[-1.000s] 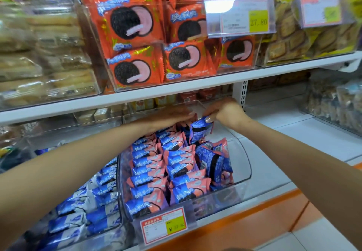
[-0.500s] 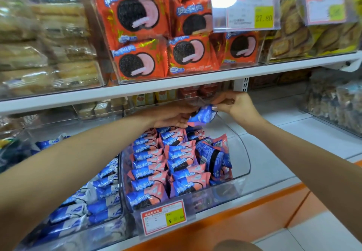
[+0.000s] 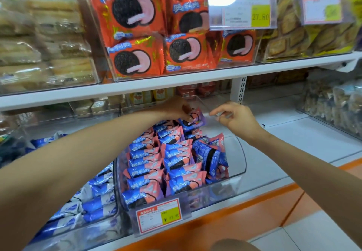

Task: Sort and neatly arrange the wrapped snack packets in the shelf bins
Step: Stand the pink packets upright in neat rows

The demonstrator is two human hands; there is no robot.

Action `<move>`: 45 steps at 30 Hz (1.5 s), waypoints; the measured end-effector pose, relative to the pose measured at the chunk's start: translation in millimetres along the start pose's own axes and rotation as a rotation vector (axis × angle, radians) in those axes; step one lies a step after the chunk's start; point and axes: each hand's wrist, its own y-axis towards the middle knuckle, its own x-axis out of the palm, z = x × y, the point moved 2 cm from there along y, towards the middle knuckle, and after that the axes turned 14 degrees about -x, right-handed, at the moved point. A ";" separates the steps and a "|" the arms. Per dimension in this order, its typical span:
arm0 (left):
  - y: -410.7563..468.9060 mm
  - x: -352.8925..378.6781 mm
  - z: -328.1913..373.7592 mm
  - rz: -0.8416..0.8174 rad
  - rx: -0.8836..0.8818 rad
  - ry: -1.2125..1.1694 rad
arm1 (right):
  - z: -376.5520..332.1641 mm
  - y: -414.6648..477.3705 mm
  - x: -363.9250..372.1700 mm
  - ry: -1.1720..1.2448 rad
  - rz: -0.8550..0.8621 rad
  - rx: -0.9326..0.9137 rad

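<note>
A clear plastic bin [image 3: 238, 158] on the lower shelf holds two neat rows of blue-and-pink cookie packets [image 3: 146, 169] and a loose heap of the same packets [image 3: 210, 155] on its right side. At the back of the bin my left hand [image 3: 175, 110] grips one blue-and-pink packet [image 3: 193, 120] over the far end of the rows. My right hand [image 3: 234, 116] hovers just right of that packet, fingers loosely curled, holding nothing.
A neighbouring bin [image 3: 98, 201] on the left holds blue-and-white packets. The shelf above [image 3: 176, 82] carries a bin of orange cookie packs [image 3: 156, 35] with a price tag [image 3: 242, 10]. Bare white shelf [image 3: 297, 139] lies right of the bin. A yellow-and-red price tag [image 3: 158, 215] hangs on the bin's front.
The packet passed from my right hand to my left hand, which now holds it at the back of the rows. My right hand let go and drew back to the right.
</note>
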 end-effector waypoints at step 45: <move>-46.9 5.9 1.1 -0.612 -0.369 -0.899 | -39.8 -11.6 -5.9 -0.427 0.125 -0.641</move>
